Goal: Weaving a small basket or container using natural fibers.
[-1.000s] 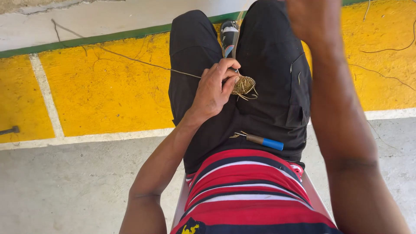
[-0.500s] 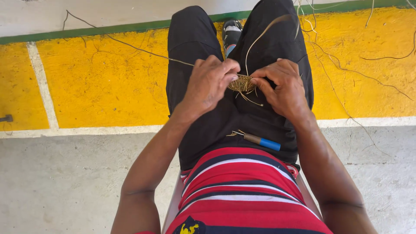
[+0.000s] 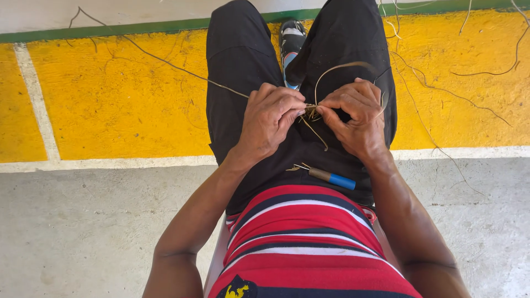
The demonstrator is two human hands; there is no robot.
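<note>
**Knotting dry fibre over the lap**

Pinching together at mid-lap: left hand [image 3: 271,118] and right hand [image 3: 356,118], fingertips nearly touching, both closed on a small tan bundle of dry plant fibre [image 3: 312,112]. One thin strand [image 3: 342,67] loops up over the right hand; another long strand [image 3: 165,60] trails left across the yellow painted floor band [image 3: 110,105]. A slim tool with a brown shaft and blue handle [image 3: 330,177] lies loose on the black trousers [image 3: 243,66], near the striped red shirt [image 3: 303,221]. Judged step: tightening or tying a strand at the bundle. Next move likely needs a firm pinch on the left while the right draws the loop through.
</note>
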